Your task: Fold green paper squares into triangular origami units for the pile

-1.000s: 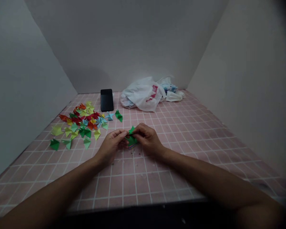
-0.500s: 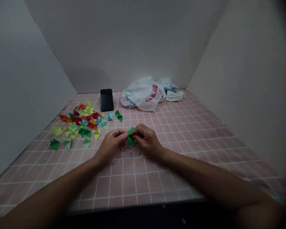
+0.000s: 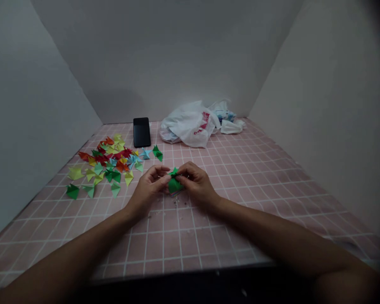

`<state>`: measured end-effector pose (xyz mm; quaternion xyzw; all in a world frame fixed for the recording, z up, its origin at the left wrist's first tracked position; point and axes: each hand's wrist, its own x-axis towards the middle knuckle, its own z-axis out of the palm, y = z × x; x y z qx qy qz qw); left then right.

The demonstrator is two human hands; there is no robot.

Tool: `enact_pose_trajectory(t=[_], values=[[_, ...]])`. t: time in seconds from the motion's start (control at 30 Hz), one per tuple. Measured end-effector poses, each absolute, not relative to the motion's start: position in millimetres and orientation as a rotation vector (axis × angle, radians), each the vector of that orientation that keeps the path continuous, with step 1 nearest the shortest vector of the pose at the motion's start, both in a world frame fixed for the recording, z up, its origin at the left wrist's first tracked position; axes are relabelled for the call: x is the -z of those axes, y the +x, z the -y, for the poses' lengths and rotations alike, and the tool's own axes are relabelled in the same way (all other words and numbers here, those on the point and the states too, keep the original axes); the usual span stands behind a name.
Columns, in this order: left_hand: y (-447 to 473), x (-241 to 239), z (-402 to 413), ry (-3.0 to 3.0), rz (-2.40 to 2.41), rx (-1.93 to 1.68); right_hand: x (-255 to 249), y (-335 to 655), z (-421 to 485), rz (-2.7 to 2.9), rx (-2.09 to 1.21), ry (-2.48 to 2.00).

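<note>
Between my two hands is a small green origami crane (image 3: 174,184), its folded points turned up and partly covered by my fingers. My left hand (image 3: 149,188) pinches its left edge between thumb and fingertips. From the other side, my right hand (image 3: 197,185) grips the upper folds with thumb and forefinger. Just beneath the crane a thin pale edge shows; what it belongs to is hidden. Off to the left lies a loose heap of paper cranes (image 3: 113,175) in red, orange, yellow, blue and green. One dark green crane (image 3: 157,153) sits apart, beyond my left hand.
A black phone (image 3: 141,132) lies at the back, left of a crumpled white plastic bag (image 3: 190,124) with red print. Beside the bag is a smaller white and blue packet (image 3: 224,116). A pink checked cloth (image 3: 240,177) covers the table, with grey walls on three sides.
My right fingers have shifted slightly over the green crane's upper folds, and its points look lower. My left fingers have lifted a little. The heap, phone and bag stay put.
</note>
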<state>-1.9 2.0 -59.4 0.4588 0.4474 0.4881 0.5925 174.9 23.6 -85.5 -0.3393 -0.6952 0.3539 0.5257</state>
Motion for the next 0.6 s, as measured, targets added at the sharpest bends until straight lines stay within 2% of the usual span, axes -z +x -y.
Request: enact_pose_trajectory(t=[0.37, 0.6], values=[[-1.2, 65.9, -3.9, 1.130, -1.009, -1.149, 83.9, 173.0, -17.4, 1.699, -0.848, -0.771], [-1.1, 64.3, -3.4, 1.123, -1.045, -1.155, 86.2, 171.3, -18.1, 1.667, -0.986, -0.824]])
